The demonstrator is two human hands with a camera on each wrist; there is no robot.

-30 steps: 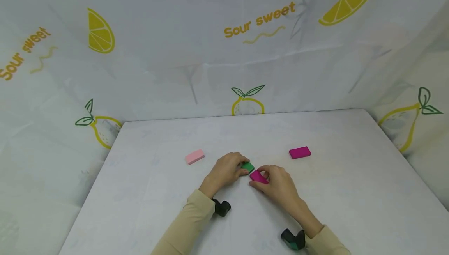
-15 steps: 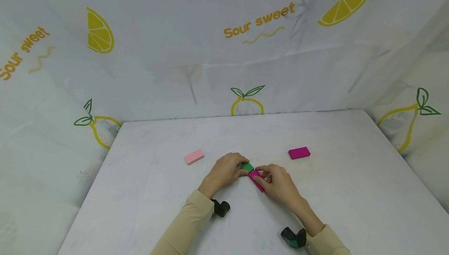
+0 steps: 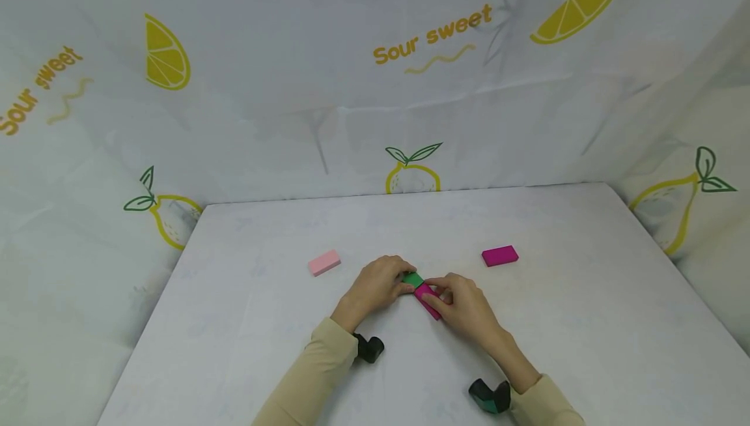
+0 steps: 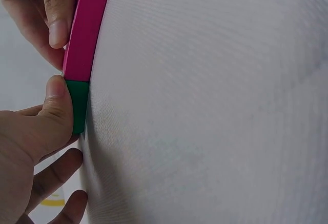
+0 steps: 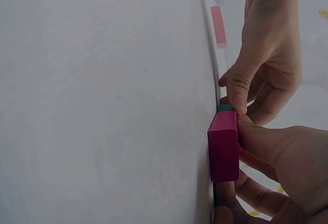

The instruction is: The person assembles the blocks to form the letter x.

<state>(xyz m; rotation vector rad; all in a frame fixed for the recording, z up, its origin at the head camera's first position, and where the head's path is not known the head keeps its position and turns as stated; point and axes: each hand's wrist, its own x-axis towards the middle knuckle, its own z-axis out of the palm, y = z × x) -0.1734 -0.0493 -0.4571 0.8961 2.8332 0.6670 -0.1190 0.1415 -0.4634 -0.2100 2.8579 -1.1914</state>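
L hand point(image 3: 377, 284) pinches 1 green block point(image 3: 413, 279) — R hand point(image 3: 463, 305) pinches 1 of 2 magenta blocks point(image 3: 429, 299).

— Bright, even light from above; only soft shadows under the hands on the table point(image 3: 586, 296).
— Head view bends at its edges. Wrist views blur up close, sideways.
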